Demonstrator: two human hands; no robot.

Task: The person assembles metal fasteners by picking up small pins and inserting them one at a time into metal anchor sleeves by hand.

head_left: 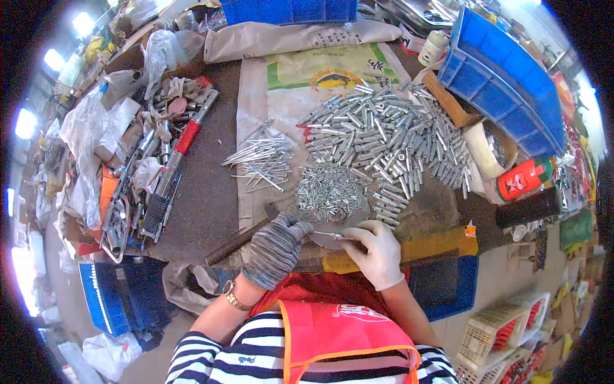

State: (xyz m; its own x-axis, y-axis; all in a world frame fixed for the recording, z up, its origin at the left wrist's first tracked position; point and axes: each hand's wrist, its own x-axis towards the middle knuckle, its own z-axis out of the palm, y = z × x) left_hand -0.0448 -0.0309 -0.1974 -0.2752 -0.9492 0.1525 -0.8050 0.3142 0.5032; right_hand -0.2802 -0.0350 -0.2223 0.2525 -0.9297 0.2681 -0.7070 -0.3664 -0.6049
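Observation:
My left hand [276,251], in a grey knitted glove, is closed at the near edge of the work surface; its fingertips hide whatever they pinch. My right hand [378,254], in a white glove, pinches a small curved metal piece [328,240] between thumb and forefinger, its other end by my left fingertips. Beside the left hand lies a hammer [238,243] with a dark handle. Just beyond both hands is a heap of small metal pins [327,193]. Long thin metal rods [261,161] lie to its left, and a large pile of metal tubes [384,131] spreads behind it.
A printed woven sack [281,96] covers the middle of the table. Blue bins stand at the back [291,11] and right [499,77], near a red-and-green bottle [524,179]. Tools and plastic bags [89,137] crowd the left. A yellowish strip [409,251] runs along the near edge.

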